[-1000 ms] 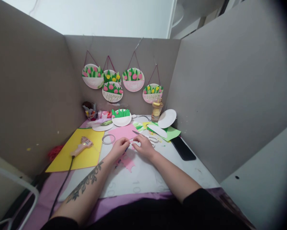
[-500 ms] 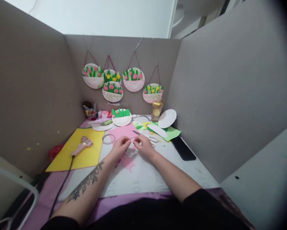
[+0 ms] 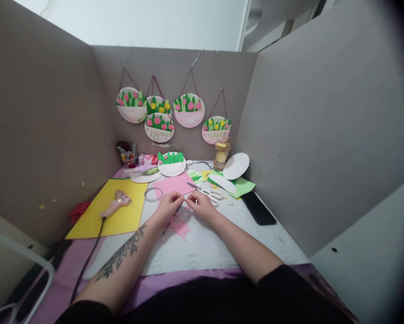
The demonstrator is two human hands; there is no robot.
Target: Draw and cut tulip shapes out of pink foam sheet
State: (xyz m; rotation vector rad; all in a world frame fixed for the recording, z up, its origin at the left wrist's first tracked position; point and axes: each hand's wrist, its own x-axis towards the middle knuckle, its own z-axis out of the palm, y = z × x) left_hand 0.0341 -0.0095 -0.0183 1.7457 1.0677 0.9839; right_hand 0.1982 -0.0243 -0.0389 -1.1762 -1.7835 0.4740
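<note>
My left hand point(image 3: 171, 204) and my right hand point(image 3: 200, 204) meet above the white work surface, each closed in a pinch. Between their fingertips is a small pink paper piece point(image 3: 186, 204), mostly hidden by the fingers. Below my left hand lies a pink paper scrap point(image 3: 180, 227) with cut-out edges. Scissors point(image 3: 206, 192) with white handles rest just beyond my right hand, blades over a pink paper sheet point(image 3: 174, 183). A roll of tape point(image 3: 153, 194) sits to the left of my left hand.
At left a glue gun point(image 3: 115, 203) lies on yellow sheets point(image 3: 83, 223), its cord running to the front edge. A phone point(image 3: 258, 209), green paper point(image 3: 244, 186) and paper plates point(image 3: 236, 166) are at right. A plate with green paper grass point(image 3: 172, 168) stands behind; decorated plates point(image 3: 189, 118) hang on the partition.
My right hand has shifted slightly, showing more of the scissors. The pink piece is less visible between the fingers. The view has tilted a little.
</note>
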